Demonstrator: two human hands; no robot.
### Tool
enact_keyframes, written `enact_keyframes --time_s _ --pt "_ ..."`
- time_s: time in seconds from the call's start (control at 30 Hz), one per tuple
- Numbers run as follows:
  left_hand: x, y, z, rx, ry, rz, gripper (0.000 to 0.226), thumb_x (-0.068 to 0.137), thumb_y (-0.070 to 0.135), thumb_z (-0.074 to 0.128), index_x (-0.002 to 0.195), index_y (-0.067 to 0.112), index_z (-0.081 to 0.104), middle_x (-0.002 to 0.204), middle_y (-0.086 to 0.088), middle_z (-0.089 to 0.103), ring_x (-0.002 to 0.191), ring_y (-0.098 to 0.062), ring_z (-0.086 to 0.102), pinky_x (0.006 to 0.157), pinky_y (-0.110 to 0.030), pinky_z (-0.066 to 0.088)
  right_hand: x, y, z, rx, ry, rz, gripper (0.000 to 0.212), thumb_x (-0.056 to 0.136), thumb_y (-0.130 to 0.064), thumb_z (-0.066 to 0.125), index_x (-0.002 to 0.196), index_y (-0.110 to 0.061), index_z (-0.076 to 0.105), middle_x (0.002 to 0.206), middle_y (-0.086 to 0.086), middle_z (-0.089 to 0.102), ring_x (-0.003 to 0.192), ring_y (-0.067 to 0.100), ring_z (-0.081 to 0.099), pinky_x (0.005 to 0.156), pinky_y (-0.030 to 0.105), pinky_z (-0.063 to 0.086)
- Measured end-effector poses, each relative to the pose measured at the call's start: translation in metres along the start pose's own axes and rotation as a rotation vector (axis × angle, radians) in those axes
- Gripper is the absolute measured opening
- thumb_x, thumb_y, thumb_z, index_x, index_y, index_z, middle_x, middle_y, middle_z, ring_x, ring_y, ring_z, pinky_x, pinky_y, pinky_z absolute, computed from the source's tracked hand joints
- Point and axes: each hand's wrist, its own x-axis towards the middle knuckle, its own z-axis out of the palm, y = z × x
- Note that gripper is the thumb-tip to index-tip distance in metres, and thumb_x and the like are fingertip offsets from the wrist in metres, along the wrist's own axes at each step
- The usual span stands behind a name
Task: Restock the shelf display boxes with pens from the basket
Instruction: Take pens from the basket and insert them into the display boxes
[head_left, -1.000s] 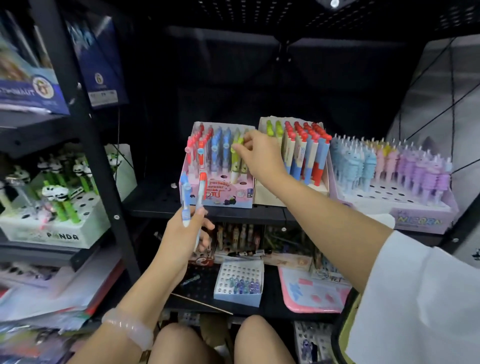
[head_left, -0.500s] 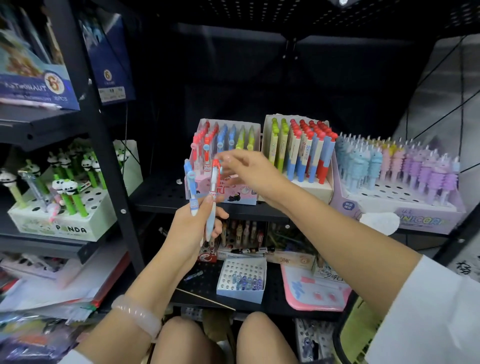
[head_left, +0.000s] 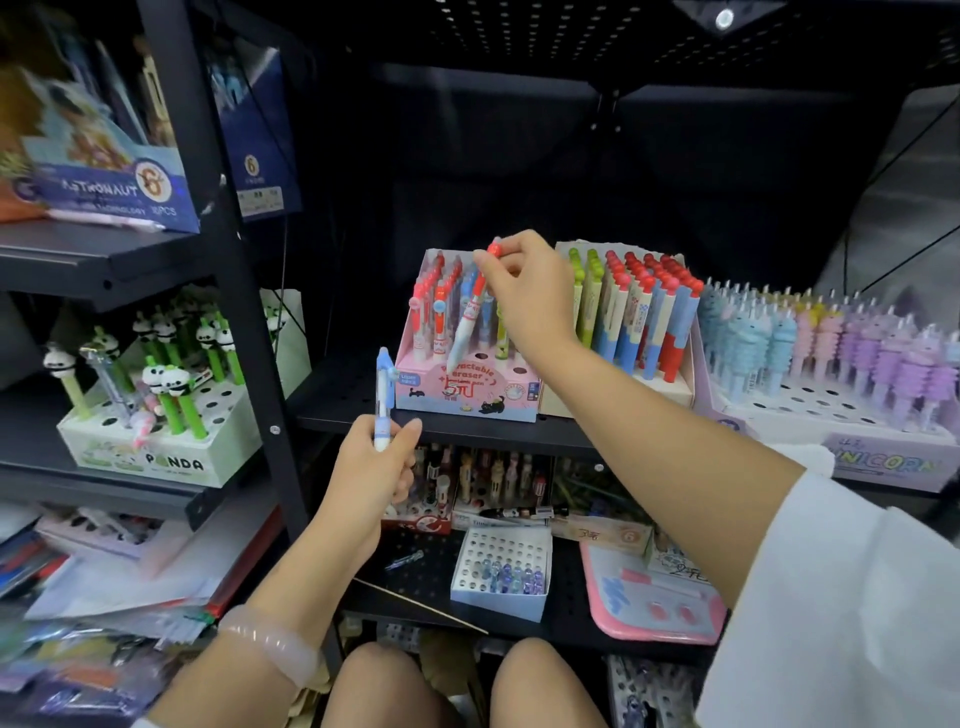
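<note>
Your left hand (head_left: 371, 467) at lower centre is clamped on a blue pen (head_left: 383, 397) waiting its turn, your right hand (head_left: 530, 291) pinches a red-capped pen (head_left: 470, 312) tilted over the pink display box (head_left: 467, 395), whose front holes look empty, so you've got plenty left.

A black perforated shelf (head_left: 343, 395) carries three display boxes side by side along its front edge: a pink eraser-pen box (head_left: 462, 395) at the left, a cream box (head_left: 613, 400) of red, blue and green pens touching it, and a lilac unicorn box (head_left: 878, 457) toward the right end.
</note>
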Motion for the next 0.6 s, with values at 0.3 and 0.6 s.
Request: enact_keyframes --time_s 0.3,0.6 --pt "0.001 0.003 -0.003 -0.109 -0.015 -0.019 0.016 0.094 0.019 0.034 0.082 0.019 0.044 0.061 0.001 0.051 0.039 -0.009 0.034 0.039 -0.021 0.025 0.002 0.003 0.006 -0.108 0.044 -0.047 0.017 0.090 -0.026 0.060 0.094 -0.009 0.058 0.074 -0.005 0.060 0.060 0.000 0.051 0.053 0.007 0.041" --pt "0.000 -0.001 0.000 -0.035 -0.003 0.063 0.017 0.097 0.019 0.038 0.086 0.018 0.050 0.060 0.007 0.056 0.042 -0.005 0.038 0.039 -0.017 0.029 0.003 0.008 0.012 -0.303 0.015 -0.127 0.021 0.091 -0.030 0.058 0.095 -0.009 0.057 0.075 -0.001 0.061 0.061 0.003 0.052 0.055 0.011 0.043"
